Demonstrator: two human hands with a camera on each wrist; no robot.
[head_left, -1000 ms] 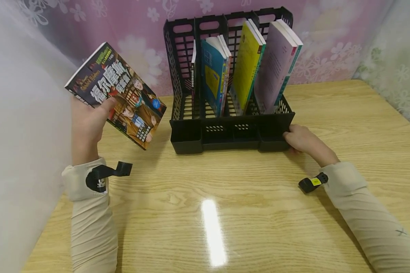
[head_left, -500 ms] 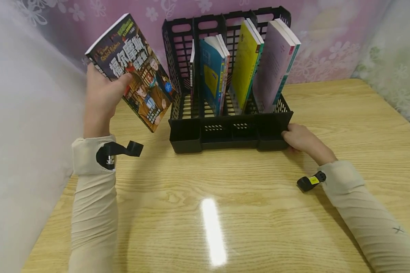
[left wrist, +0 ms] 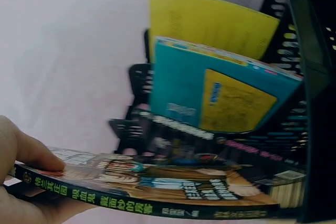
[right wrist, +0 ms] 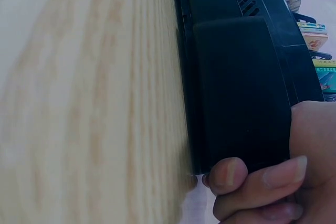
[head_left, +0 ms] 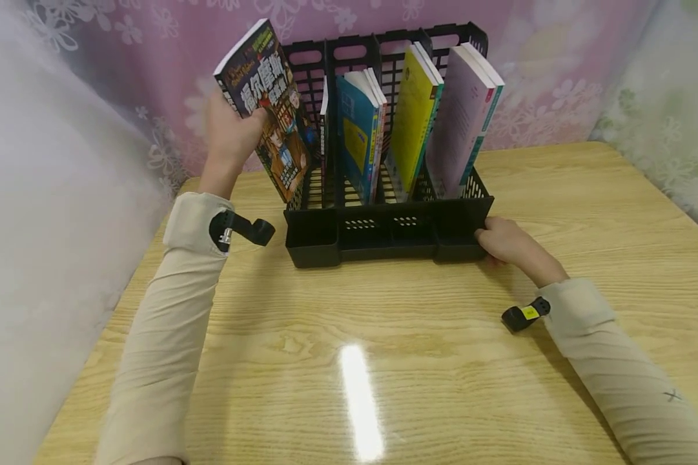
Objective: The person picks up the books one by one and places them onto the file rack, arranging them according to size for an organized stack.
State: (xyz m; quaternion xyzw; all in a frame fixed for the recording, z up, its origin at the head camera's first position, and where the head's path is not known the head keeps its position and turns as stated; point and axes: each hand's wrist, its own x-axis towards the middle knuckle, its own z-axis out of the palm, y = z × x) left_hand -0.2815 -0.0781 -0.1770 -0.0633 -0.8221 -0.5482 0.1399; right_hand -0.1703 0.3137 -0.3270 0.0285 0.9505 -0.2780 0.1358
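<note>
My left hand (head_left: pixel 232 139) holds a paperback book (head_left: pixel 274 106) with a dark illustrated cover, thumb on its front. The book is tilted and overlaps the left side of the black file rack (head_left: pixel 386 250). In the left wrist view, the thumb presses the paperback (left wrist: pixel 173 182) near one end, and its far end reaches the rack's edge. A thin dark-spined book (head_left: pixel 323 129) stands in the leftmost compartment beside it. My right hand (head_left: pixel 513 247) grips the rack's front right corner; in the right wrist view, curled fingers (right wrist: pixel 265 179) lie against the end of the front tray (right wrist: pixel 241 87).
Blue books (head_left: pixel 353 123), a yellow book (head_left: pixel 412 110) and a lilac book (head_left: pixel 459 116) stand in the other compartments. The rack is on a wooden table (head_left: pixel 290 361), in front of a pink floral curtain (head_left: pixel 534 71). A pale curtain (head_left: pixel 52 258) hangs at the left.
The left hand has carried the paperback rightward and up from the left, to the rack's left side, and the book has become more upright. The right hand stays on the rack's corner.
</note>
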